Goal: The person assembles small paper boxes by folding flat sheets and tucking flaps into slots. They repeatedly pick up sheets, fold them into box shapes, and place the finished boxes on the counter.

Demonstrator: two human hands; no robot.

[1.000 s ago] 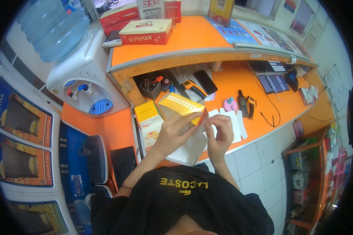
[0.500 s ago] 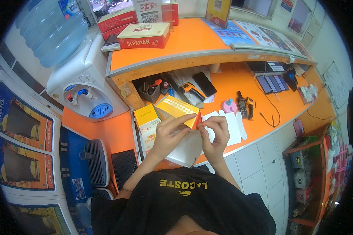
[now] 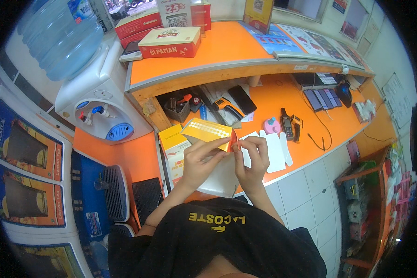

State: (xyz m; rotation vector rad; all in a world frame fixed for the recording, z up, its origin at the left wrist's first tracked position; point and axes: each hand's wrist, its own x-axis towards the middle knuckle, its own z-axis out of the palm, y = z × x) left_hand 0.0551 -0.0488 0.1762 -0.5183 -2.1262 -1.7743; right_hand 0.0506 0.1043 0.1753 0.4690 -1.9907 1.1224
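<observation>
Orange desk (image 3: 273, 102), near edge: left hand (image 3: 199, 162) pinching yellow carton (image 3: 206, 131), right hand (image 3: 251, 163) pinching its red end (image 3: 233, 136); overpressing could crease it.

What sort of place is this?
Probably a small food or drink shop, seen from behind its orange counter: cream-and-red cartons stand on top, several phones lie on the lower shelf, and apparent drink machines line the left.

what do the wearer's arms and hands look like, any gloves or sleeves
The left hand and right hand are both gloveless, and the forearms are bare. The black T-shirt has short, loose sleeves, with yellow lettering across the chest.
</observation>
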